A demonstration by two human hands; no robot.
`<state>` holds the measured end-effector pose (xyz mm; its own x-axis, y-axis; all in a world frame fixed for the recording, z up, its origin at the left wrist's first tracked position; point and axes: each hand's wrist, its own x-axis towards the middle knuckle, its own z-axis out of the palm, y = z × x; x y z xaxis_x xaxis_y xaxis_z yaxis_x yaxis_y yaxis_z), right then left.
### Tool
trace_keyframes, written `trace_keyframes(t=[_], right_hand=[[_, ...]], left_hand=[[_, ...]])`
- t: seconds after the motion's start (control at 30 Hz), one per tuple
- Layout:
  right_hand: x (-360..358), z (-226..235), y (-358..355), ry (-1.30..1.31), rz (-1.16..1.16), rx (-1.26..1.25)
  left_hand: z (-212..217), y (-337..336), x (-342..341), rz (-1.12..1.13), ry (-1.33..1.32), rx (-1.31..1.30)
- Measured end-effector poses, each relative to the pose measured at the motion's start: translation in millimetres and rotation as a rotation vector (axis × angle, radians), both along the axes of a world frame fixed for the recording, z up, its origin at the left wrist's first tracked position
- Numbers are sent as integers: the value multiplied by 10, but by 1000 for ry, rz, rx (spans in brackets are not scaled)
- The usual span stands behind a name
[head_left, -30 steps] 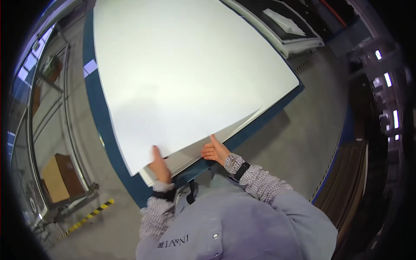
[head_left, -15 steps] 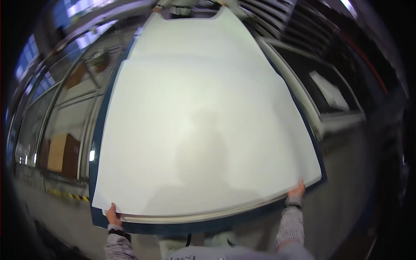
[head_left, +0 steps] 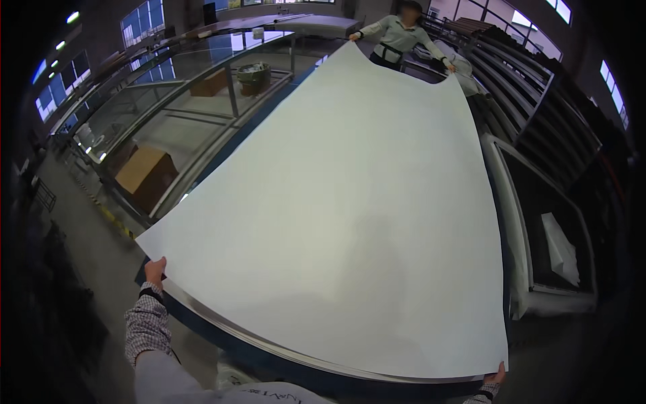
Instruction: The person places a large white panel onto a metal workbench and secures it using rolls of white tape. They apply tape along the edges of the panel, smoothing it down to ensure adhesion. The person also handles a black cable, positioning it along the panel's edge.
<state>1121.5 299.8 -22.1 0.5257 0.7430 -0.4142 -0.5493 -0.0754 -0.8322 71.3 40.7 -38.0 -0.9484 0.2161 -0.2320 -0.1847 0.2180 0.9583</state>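
Observation:
A large white sheet point(head_left: 323, 215) spans most of the view, its near edge held between my two hands. My left hand point(head_left: 155, 271) is closed on the edge close to the near left corner, thumb on top. At the near right corner, my right hand point(head_left: 496, 374) grips the same sheet, partly cut off low in the view. Under it, a stack of pale sheets point(head_left: 269, 351) rests on a dark blue table point(head_left: 202, 322). Across the far end, a co-worker point(head_left: 402, 37) holds both far corners, and the far edge sags between those hands.
On the left stands a glass-topped metal-framed table point(head_left: 202, 111), with a cardboard box point(head_left: 147, 176) and a bucket point(head_left: 254, 79) beneath its glass. To the right, a white-framed dark panel point(head_left: 538, 202) carries a crumpled white piece point(head_left: 560, 249). Long dark profiles point(head_left: 515, 74) fill a rack behind.
The sheet now appears raised, with its far edge sagging more. My view has turned and tilted up, bringing the co-worker into sight. Both my hands keep hold of the near edge.

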Motion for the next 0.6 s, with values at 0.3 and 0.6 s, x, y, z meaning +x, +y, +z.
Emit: trace_keyframes(t=[0.3, 0.6], right_hand=[[-518, 1105, 45, -1037, 97, -503], [-2218, 2397, 563, -1625, 93, -399]], left_hand=[[892, 270, -38, -54, 298, -59], [1683, 641, -926, -148, 505, -217]])
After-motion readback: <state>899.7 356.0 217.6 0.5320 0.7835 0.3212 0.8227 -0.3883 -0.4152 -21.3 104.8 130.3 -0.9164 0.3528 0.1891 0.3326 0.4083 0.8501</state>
